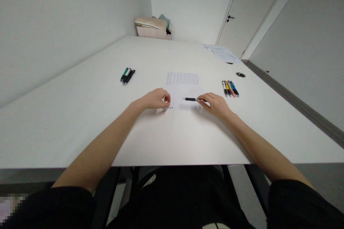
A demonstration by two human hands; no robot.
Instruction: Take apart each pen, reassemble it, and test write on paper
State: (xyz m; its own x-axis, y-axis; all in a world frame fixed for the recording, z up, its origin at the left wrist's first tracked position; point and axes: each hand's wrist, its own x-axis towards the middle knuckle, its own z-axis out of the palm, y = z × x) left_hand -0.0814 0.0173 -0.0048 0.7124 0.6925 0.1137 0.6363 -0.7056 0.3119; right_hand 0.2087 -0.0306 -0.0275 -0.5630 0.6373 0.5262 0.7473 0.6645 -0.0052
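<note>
One black pen point(192, 99): lies level and crosswise over the near part of the sheet, tip pointing left, right end in the fingers of the right hand.
Right hand point(215, 104): palm down, low over the bench; thumb and fingertips pinched on the pen's right end; forearm runs back to the near right.
Left hand point(156, 99): loosely curled, fingers tucked in at the sheet's near left corner; cannot tell whether it grips anything.
Small piece point(169, 107): thin dark bit on the bench, just beside the left hand's fingertips; too small to identify.
Sheet point(185, 85): white paper, flat at mid-bench; rows of faint print across its far half, near half bare; both hands at its near edge.
Right pen group point(230, 88): several pens side by side, with yellow, pink, green and blue among them; right of the sheet, near the right hand but apart from it.
Left pen group point(127, 76): a few dark pens, one with green, bunched together; left of the sheet, well apart from the left hand.
Grommet point(240, 74): dark round fitting in the bench top, just beyond the right pen group.
Loose papers point(223, 53): pale sheets at the far right of the bench.
Bench point(80, 121): long white top, running away to the far wall.
Bundle point(152, 24): beige, cushion-like, on a pale box at the far end.
Door point(252, 10): white, shut, dark handle, far right.
</note>
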